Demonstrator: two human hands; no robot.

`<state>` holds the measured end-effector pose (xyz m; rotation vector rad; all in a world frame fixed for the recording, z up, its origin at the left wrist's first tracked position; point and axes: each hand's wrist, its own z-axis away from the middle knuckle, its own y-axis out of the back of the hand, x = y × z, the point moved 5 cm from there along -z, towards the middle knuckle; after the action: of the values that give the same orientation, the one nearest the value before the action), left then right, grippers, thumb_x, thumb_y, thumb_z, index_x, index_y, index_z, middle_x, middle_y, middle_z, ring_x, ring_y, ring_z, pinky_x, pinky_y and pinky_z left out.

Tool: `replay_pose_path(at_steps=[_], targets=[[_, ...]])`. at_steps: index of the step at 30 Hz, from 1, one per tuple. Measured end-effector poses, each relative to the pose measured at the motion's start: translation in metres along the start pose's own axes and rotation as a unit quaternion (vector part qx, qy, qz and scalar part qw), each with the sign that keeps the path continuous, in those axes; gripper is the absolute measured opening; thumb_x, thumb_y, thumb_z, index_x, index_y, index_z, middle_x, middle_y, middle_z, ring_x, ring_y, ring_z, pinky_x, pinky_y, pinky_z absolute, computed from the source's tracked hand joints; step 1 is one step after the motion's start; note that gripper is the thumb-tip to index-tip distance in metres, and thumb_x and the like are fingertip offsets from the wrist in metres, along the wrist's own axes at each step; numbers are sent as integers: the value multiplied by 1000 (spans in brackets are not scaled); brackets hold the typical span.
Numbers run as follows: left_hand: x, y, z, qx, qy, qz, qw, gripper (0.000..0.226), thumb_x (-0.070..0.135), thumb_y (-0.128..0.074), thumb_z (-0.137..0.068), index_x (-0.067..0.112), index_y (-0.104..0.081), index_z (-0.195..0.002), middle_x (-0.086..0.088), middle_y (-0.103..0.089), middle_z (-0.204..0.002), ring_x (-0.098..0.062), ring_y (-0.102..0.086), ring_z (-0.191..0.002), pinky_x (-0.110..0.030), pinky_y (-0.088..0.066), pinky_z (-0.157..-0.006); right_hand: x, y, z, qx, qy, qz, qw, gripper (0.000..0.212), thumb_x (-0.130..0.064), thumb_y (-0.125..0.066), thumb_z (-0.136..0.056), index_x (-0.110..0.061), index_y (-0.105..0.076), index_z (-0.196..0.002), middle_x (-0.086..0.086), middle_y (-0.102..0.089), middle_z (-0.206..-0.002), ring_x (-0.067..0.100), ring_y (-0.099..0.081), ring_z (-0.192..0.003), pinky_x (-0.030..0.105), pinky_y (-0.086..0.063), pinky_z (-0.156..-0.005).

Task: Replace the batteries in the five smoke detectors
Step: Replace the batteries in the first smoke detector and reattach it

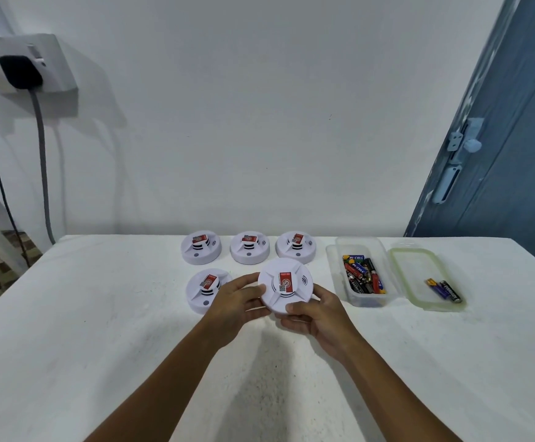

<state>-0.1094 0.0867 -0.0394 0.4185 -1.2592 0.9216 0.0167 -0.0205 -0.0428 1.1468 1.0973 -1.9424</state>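
A round white smoke detector with a red label (286, 284) is lifted above the white table (100, 314), face toward me. My left hand (237, 304) grips its left edge and my right hand (315, 312) grips its lower right edge. Three more detectors stand in a back row: left (201, 247), middle (249, 247), right (296, 247). Another detector (207, 290) lies in front of them, just left of my left hand. A clear plastic box (363, 275) holds several batteries. Its lid (419, 279) lies beside it with two batteries (444, 290) on it.
A white wall runs behind the table. At the upper left, a wall socket (23, 65) has a black plug, and cables hang down past the table's left edge. A blue door (499, 161) stands at the right.
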Motion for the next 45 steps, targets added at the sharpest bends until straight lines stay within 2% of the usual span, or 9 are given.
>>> replay_pose_path(at_steps=[4,6,8,13,19,28,31,40,45], targets=[[0,3,-5,2,3,2,1000,31,10,-57,-94,9,-58,-125,-11,-69,-116,-31,-68,-101,-43,-56,-87,3,2,-6,-4,-25,-32,999,30,-8,-65,-87,-6,-63,-116,19,-70,-110,38,-66,-101,55,-52,-91],[-1,4,-7,2,8,1,1000,32,10,-57,-94,9,-58,-125,-11,-69,-115,-31,-68,-101,-42,-57,-85,4,6,-10,15,-37,-66,997,28,-21,-57,-93,-7,-64,-116,18,-69,-111,36,-66,-102,52,-53,-90],[-2,4,-7,-1,11,-3,1000,31,10,-57,-94,9,-58,-125,-10,-70,-115,-31,-68,-101,-42,-57,-85,5,10,-14,32,-45,-96,994,30,-25,-51,-97,-7,-63,-117,19,-69,-110,36,-66,-100,49,-55,-87],[-3,4,-8,-5,16,-4,1000,28,11,-57,-94,12,-60,-122,-9,-71,-112,-31,-68,-101,-41,-57,-85,5,14,-16,44,-46,-91,994,30,-21,-46,-99,-5,-61,-118,21,-69,-109,38,-67,-98,47,-57,-80],[-2,6,-9,-3,15,-8,1000,23,12,-56,-94,16,-62,-116,-7,-72,-110,-30,-68,-101,-38,-57,-81,4,11,-17,41,-48,-90,994,30,-20,-45,-98,-4,-62,-118,21,-69,-109,38,-67,-97,48,-57,-81],[-3,6,-10,1,25,-2,1000,28,13,-55,-95,15,-59,-123,-8,-69,-116,-30,-67,-103,-36,-58,-79,3,8,-14,34,-42,-90,995,28,-18,-44,-98,-3,-63,-112,22,-70,-105,37,-67,-93,53,-52,-90],[-4,6,-10,0,28,-2,1000,33,14,-55,-96,13,-56,-128,-9,-67,-121,-30,-66,-106,-37,-57,-83,3,8,-13,36,-43,-92,994,28,-18,-45,-98,-3,-63,-111,22,-70,-105,38,-67,-94,53,-52,-89],[-3,6,-8,8,29,2,1000,34,14,-53,-96,13,-55,-130,-9,-66,-120,-29,-66,-104,-35,-58,-80,3,6,-10,37,-45,-100,993,27,-17,-45,-98,-1,-63,-110,23,-70,-104,39,-66,-95,55,-51,-91],[-4,7,-7,9,29,-6,1000,35,15,-53,-97,13,-54,-132,-8,-66,-122,-30,-65,-107,-39,-56,-86,4,6,-9,35,-43,-101,993,27,-17,-45,-98,-1,-63,-111,23,-70,-104,39,-67,-94,53,-53,-88]])
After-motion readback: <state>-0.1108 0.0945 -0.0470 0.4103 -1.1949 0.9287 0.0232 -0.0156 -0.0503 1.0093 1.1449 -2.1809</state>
